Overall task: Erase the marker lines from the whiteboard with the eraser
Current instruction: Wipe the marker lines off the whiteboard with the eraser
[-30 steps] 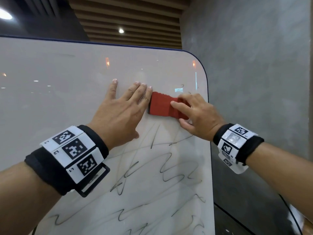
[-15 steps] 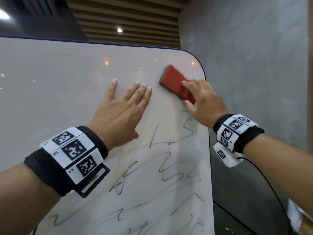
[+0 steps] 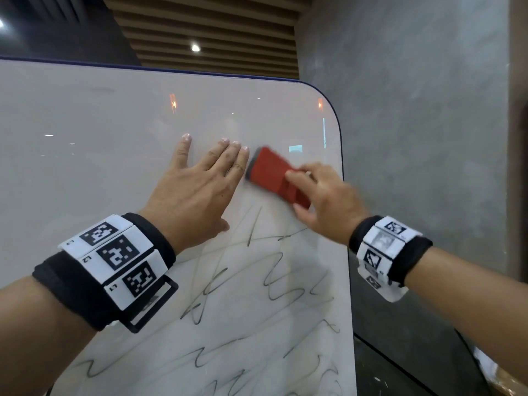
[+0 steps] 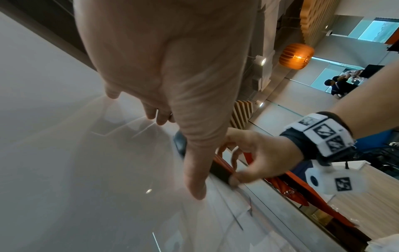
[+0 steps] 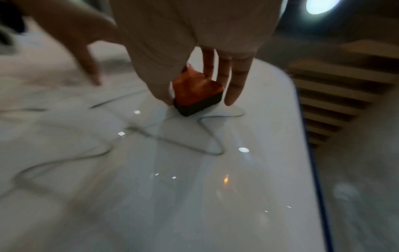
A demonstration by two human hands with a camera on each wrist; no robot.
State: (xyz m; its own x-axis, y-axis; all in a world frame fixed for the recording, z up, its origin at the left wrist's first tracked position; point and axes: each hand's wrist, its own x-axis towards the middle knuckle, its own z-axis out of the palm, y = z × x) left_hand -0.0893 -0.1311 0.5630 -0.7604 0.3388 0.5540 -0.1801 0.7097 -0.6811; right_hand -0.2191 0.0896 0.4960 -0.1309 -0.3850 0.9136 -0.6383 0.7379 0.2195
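Note:
The whiteboard [image 3: 100, 144] stands upright with a dark blue rim. Black squiggly marker lines [image 3: 274, 284] cover its lower right part; the area above them looks wiped. My right hand [image 3: 320, 195] grips the red eraser [image 3: 271, 172] with its dark felt face against the board, just right of my left fingertips. In the right wrist view the eraser [image 5: 197, 92] sits between thumb and fingers, beside a marker line [image 5: 207, 133]. My left hand [image 3: 197, 190] lies flat on the board with straight fingers. The left wrist view shows the left hand [image 4: 172, 85] flat and the eraser [image 4: 222, 168] partly hidden behind it.
The board's right edge [image 3: 344, 224] ends close to a grey concrete wall [image 3: 414, 138]. A cable [image 3: 394, 361] runs along the floor at the lower right. Wooden ceiling slats [image 3: 205, 30] are above. People sit far off in the left wrist view [image 4: 341, 83].
My right hand swept the eraser from beside my left fingertips up to the board's top right corner, then back down and left. A marker stroke in that upper area is gone. The left hand stayed put.

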